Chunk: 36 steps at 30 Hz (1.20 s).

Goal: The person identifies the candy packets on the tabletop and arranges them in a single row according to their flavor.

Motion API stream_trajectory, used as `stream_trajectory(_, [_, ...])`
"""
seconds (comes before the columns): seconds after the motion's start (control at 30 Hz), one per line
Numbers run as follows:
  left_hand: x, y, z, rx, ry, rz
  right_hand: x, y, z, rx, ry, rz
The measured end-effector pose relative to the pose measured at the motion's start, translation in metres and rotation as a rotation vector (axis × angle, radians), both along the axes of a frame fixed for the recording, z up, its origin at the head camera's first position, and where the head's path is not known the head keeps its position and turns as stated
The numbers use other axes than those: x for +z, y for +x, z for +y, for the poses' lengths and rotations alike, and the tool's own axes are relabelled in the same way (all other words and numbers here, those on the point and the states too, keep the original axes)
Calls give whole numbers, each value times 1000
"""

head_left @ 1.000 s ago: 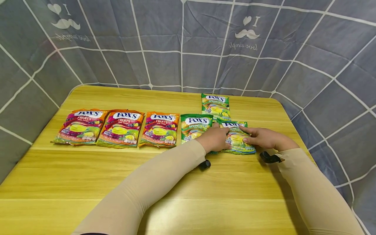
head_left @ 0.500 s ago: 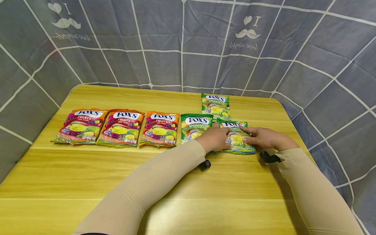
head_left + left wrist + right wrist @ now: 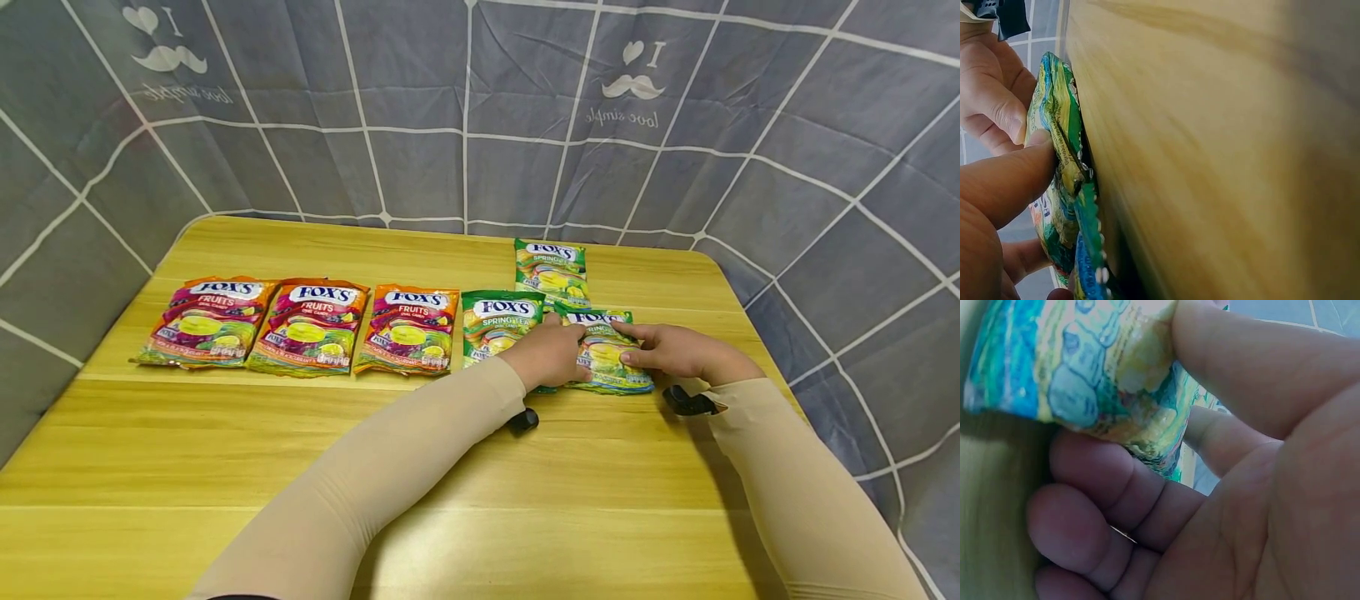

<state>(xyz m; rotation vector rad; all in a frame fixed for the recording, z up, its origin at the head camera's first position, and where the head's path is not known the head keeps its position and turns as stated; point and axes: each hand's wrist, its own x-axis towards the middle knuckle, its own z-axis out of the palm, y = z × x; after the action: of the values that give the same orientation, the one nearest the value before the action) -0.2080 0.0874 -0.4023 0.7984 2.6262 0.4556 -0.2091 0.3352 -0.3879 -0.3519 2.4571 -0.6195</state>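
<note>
Two green spring tea candy bags lie under and between the hands in the head view. My left hand (image 3: pixel 550 352) reaches across the left green candy bag (image 3: pixel 501 315) and grips the left edge of the right green candy bag (image 3: pixel 604 354), its thumb (image 3: pixel 1019 178) on the bag's face in the left wrist view. On the opposite edge my right hand (image 3: pixel 686 354) pinches the same bag, thumb on top and fingers (image 3: pixel 1094 469) curled at its side. A third green candy bag (image 3: pixel 551 271) lies just behind these two, its lower end partly overlapped by them.
Three orange-and-purple fruits candy bags stretch leftward in a row: one near the middle (image 3: pixel 407 329), another beside it (image 3: pixel 309 327), the last at far left (image 3: pixel 206 323). They lie on a wooden table (image 3: pixel 225 450). A grey checked cloth (image 3: pixel 420 92) hangs behind and around it.
</note>
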Motion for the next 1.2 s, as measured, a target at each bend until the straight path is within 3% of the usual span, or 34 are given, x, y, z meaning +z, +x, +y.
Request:
stream_trajectory(0.4, [-1, 0, -1, 21, 39, -35, 12, -2, -8, 33, 84, 99])
stream_trajectory(0.6, [15, -2, -11, 20, 94, -25, 20, -8, -18, -26, 173, 200])
stream_trajectory(0.7, [27, -11, -21, 56, 131, 39, 22, -14, -26, -64, 167, 237])
stream_trajectory(0.8, [39, -27, -34, 124, 141, 92, 21, -24, -35, -65, 136, 269])
stream_trajectory(0.93, [45, -50, -51, 203, 106, 112, 16, -39, -50, -70, 99, 292])
stream_trajectory(1.03, [43, -62, -61, 228, 61, 76, 12, -50, -61, -81, 85, 291])
stream_trajectory(1.2, [36, -70, -67, 227, -30, -27, 6, -63, -73, -76, 70, 252])
